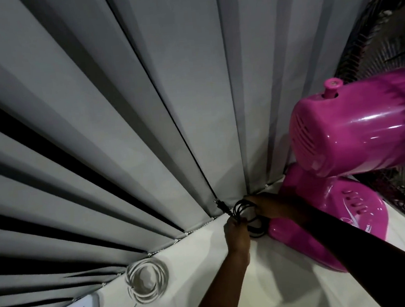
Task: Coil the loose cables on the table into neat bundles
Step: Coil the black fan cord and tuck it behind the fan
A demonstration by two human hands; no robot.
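Already one white cable (147, 280) lies coiled by the tabletop's (208, 265) back edge. I've got both hands, left (236, 234) and right (268, 206), closed round the black cable's (246, 211) loops beside the fan (347, 163); it's partly wound, plug end loose.

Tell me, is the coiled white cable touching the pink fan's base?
Apart. The head view shows the white cable coil lying on bare table well left of the pink fan's base, with the left arm between them.
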